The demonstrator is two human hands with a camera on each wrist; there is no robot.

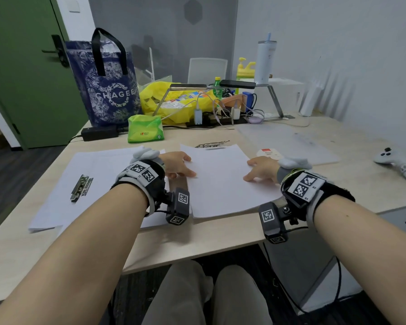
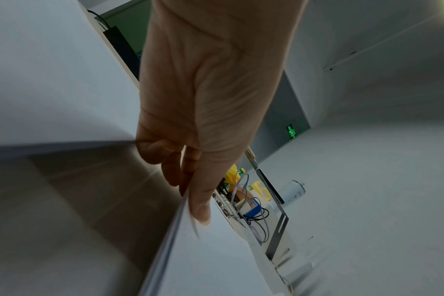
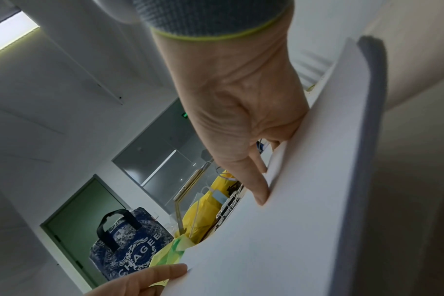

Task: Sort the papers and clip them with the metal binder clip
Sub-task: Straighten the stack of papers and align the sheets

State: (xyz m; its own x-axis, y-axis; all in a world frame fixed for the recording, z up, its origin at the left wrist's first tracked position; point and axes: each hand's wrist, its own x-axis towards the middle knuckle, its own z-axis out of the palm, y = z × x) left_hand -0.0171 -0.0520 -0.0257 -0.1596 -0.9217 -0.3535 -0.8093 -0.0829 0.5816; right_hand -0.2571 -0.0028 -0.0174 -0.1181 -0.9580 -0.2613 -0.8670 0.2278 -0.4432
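Observation:
A stack of white papers [image 1: 220, 184] lies in the middle of the table [image 1: 197, 235]. My left hand [image 1: 188, 166] holds its left edge; in the left wrist view the thumb [image 2: 200, 210] lies on top and the fingers curl under the edge. My right hand [image 1: 250, 170] holds the right edge, with one fingertip [image 3: 260, 192] on the sheet and the other fingers behind it. A second spread of papers [image 1: 63, 202] lies to the left with a metal binder clip [image 1: 81, 187] on it. Another metal clip [image 1: 212, 144] lies just behind the stack.
Along the back stand a blue tote bag [image 1: 108, 85], a green tissue pack [image 1: 145, 129], a black power adapter [image 1: 100, 133], a yellow bag [image 1: 174, 102] and tangled cables. A white game controller [image 1: 396, 160] lies at the right. The table's front edge is close to my forearms.

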